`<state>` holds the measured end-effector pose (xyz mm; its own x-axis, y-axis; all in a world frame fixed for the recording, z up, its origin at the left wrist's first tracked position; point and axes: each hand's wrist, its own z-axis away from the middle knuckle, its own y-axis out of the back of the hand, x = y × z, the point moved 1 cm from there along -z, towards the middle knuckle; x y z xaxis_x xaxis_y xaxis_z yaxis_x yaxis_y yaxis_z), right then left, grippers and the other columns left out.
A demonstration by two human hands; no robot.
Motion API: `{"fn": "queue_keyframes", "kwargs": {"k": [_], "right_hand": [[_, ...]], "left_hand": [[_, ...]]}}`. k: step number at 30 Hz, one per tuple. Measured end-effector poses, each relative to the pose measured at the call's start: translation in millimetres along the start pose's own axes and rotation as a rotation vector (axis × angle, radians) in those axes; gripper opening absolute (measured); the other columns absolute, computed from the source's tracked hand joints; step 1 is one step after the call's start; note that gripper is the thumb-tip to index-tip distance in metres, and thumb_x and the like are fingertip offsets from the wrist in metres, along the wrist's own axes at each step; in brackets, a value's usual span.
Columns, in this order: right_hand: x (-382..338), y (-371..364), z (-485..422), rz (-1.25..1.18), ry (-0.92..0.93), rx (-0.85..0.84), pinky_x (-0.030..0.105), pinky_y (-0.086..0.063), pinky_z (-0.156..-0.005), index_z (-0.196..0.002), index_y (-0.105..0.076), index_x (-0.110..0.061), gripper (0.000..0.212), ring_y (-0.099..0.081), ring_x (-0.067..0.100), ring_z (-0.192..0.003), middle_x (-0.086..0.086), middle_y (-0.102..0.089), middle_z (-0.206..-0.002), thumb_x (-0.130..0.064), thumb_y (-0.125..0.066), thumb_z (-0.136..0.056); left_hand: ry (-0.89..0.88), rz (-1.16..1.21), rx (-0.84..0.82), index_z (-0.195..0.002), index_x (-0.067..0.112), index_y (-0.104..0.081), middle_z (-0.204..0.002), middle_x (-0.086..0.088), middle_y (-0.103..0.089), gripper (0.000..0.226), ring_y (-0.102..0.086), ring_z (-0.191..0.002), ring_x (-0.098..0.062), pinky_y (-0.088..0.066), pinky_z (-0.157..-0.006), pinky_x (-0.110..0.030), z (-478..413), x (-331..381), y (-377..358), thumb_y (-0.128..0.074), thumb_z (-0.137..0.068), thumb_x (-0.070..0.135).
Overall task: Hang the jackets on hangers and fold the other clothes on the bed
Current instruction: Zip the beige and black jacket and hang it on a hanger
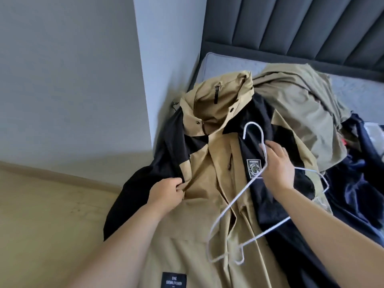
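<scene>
Head view: left hand (pixel 166 191) pinches jacket (pixel 207 183); right hand (pixel 277 165) holds hanger (pixel 232 206).

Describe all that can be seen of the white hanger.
The hanger is thin and white, perhaps coated wire. It has an open hook, two sloping shoulders, notches near the ends and a straight bottom bar, and carries no garment. The right hand grips its neck, just below the hook. It is tilted, hook pointing away from the person, over the front of the jacket. Whether it touches the jacket cannot be told.
</scene>
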<state>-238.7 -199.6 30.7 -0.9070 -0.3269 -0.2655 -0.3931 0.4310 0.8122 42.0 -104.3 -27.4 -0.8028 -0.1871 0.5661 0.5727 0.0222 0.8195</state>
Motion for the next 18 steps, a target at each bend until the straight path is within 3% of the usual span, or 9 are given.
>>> {"fn": "queue_keyframes", "kwargs": {"k": [5, 8, 11, 15, 18], "right_hand": [[-82.3, 16.9, -53.4, -0.076, 0.013, 0.120, 0.038, -0.047, -0.075, -0.131, -0.051, -0.008, 0.044, -0.050, 0.029, -0.123, 0.007, -0.043, -0.144, -0.001, -0.044, -0.089], [-105.6, 19.1, -78.0, 0.002, 0.010, 0.076, 0.036, -0.045, -0.072, -0.134, -0.046, -0.012, 0.047, -0.050, 0.028, -0.118, 0.001, -0.036, -0.148, -0.002, -0.042, -0.088], [-108.6, 16.5, -87.4, 0.032, 0.072, -0.065, 0.036, -0.041, -0.063, -0.124, -0.049, -0.013, 0.038, -0.056, 0.034, -0.089, 0.007, -0.055, -0.127, -0.006, -0.036, -0.090], [-97.6, 15.9, -89.5, 0.045, 0.033, -0.313, 0.039, -0.044, -0.076, -0.123, -0.053, -0.013, 0.033, -0.059, 0.040, -0.097, 0.017, -0.065, -0.107, -0.013, -0.035, -0.096], [-100.8, 22.2, -80.3, 0.029, 0.068, -0.266, 0.044, -0.047, -0.076, -0.114, -0.057, -0.006, 0.027, -0.060, 0.042, -0.088, 0.023, -0.066, -0.094, -0.013, -0.037, -0.096]], "left_hand": [[0.041, -0.058, -0.053, -0.063, 0.017, -0.042, -0.059, 0.004, -0.047, 0.019, -0.051, -0.059, -0.015, -0.029, -0.048, -0.026, 12.0, -2.5, 1.8, -0.051, -0.080, 0.019], [0.072, -0.040, -0.132, -0.065, 0.018, -0.045, -0.063, 0.004, -0.045, 0.018, -0.050, -0.064, -0.017, -0.031, -0.052, -0.024, 21.5, -7.2, 0.5, -0.054, -0.080, 0.020], [0.107, 0.090, -0.258, -0.059, 0.019, -0.042, -0.059, 0.008, -0.042, 0.023, -0.040, -0.057, -0.012, -0.031, -0.053, -0.020, 25.8, -14.9, 3.2, -0.056, -0.076, 0.015], [0.128, 0.211, -0.473, -0.059, 0.024, -0.051, -0.066, 0.009, -0.042, 0.016, -0.041, -0.059, -0.010, -0.033, -0.056, -0.021, 31.1, -27.3, 13.4, -0.053, -0.071, 0.013], [0.141, 0.270, -0.524, -0.062, 0.020, -0.057, -0.065, 0.001, -0.052, 0.006, -0.046, -0.061, -0.015, -0.036, -0.060, -0.026, 26.1, -35.1, 21.0, -0.055, -0.067, 0.016]]}}
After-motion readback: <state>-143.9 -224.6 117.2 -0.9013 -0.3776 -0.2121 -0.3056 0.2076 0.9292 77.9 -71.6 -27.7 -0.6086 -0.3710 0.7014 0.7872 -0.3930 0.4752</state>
